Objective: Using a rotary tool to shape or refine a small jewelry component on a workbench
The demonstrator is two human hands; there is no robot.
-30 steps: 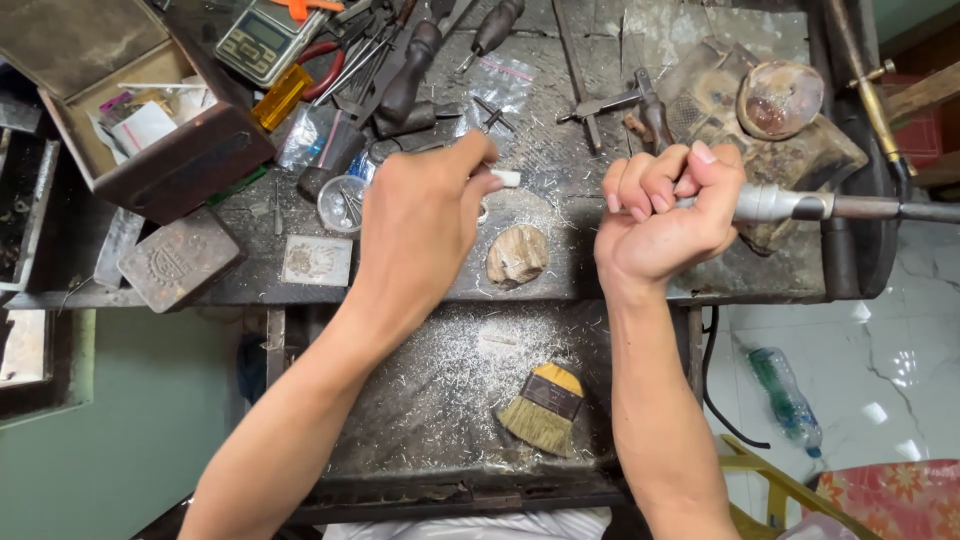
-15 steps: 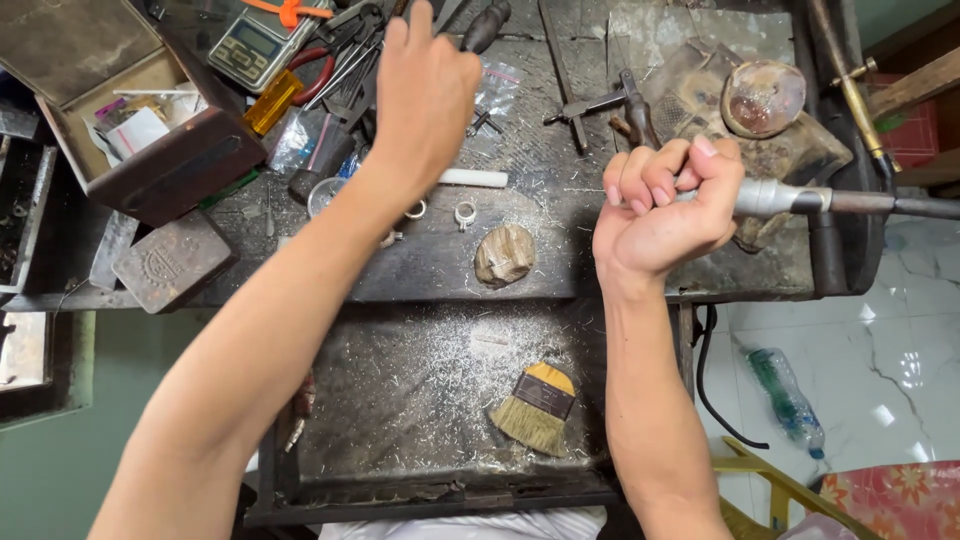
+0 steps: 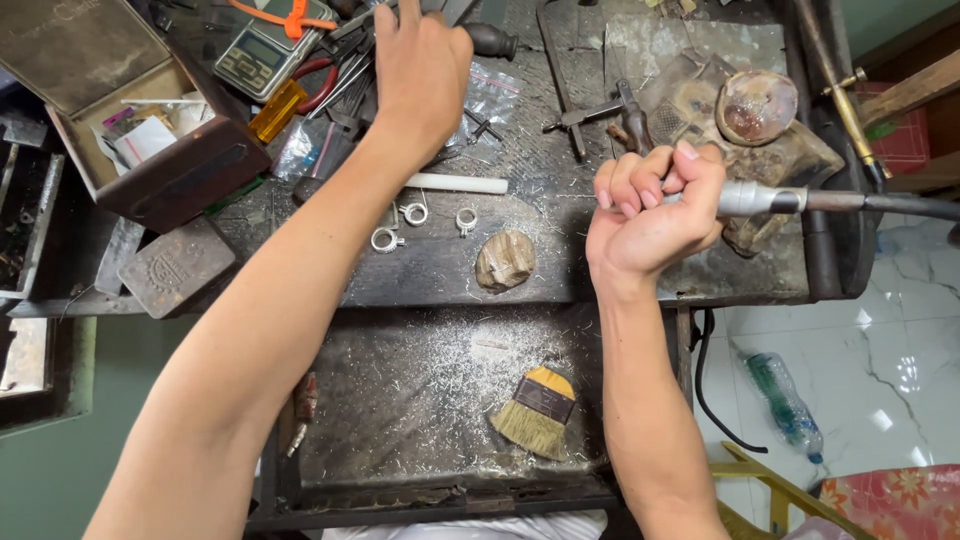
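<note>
The fingers of the right hand are curled tight into a fist around the metal handpiece of a rotary tool, which is held level above the right part of the bench, with its dark flexible shaft led off to the right edge of the view. The tool's tip is hidden inside the fist.

The left hand is stretched far forward over the back of the bench, into a heap of pliers and hand tools. Its fingers are cut off by the top edge of the view, so it cannot be told whether they are spread or pinching anything.

Three small silver rings are laid just beside the left forearm, near a white stick. A lump of brownish stone is seen between the two arms. A small digital scale and an open wooden box are placed at the left, with a flat metal block near them. A round domed metal piece is set behind the right hand. On the lower tray, strewn with metal filings, a flat brush is laid. A plastic bottle is lying on the floor.
</note>
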